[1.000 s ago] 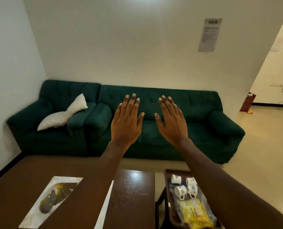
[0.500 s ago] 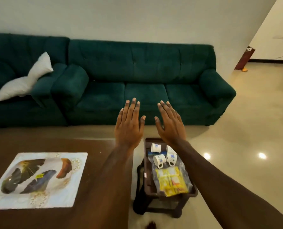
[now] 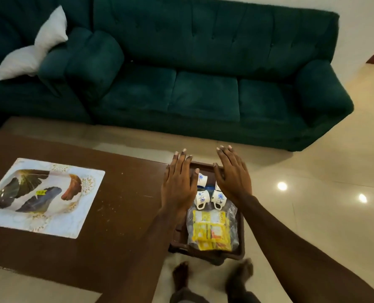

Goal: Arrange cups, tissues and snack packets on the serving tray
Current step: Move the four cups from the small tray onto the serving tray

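Observation:
My left hand point(image 3: 178, 184) and my right hand point(image 3: 233, 176) are stretched out flat, palms down, fingers apart, holding nothing. They hover over a small dark brown stool point(image 3: 241, 248). On it lie white cups with blue flowers point(image 3: 202, 199), one further back point(image 3: 202, 179) and another on the right point(image 3: 218, 197). A clear bag of yellow snack packets point(image 3: 211, 230) lies nearer me. A blue item between the cups is mostly hidden. The white patterned serving tray point(image 3: 90, 193) lies on the brown table at the left.
The brown table point(image 3: 120, 226) fills the lower left, beside the stool. A dark green sofa point(image 3: 203, 84) with a white pillow point(image 3: 32, 51) runs across the back. My bare feet point(image 3: 212, 274) stand on the shiny cream floor below the stool.
The view has tilted down from the wall and sofa to the table and stool. Both hands stayed flat and open, now lying over the cups.

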